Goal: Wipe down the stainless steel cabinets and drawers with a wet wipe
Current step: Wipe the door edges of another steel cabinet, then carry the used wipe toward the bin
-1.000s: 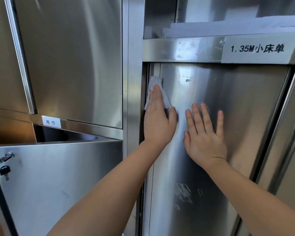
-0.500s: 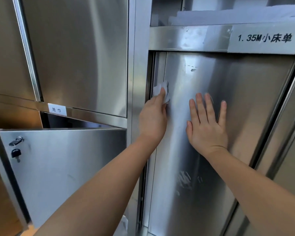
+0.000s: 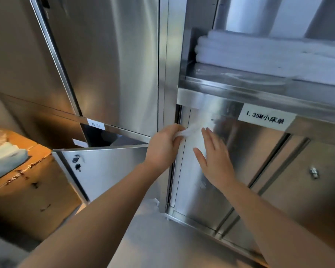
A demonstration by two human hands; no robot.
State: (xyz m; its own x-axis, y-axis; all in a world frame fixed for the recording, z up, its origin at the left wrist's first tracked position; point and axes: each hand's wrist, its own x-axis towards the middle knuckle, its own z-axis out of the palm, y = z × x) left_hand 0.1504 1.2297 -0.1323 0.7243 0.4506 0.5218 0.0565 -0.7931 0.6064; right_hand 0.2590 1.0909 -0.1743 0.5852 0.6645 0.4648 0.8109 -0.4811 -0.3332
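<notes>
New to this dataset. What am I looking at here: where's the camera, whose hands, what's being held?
There is no robot. One wide-angle camera sits on a person's head, looking forward and down at their bare arms. The left hand pinches a white wet wipe at the left edge of a stainless steel cabinet door. The right hand lies flat on that door, fingers straight. Above, a shelf carries folded white linen, with a printed label below it. At left a lower door with keys hangs open beside a cardboard box.

crumpled white wet wipe [image 3: 190,130] against steel cabinet door's [image 3: 249,161] left edge
</notes>
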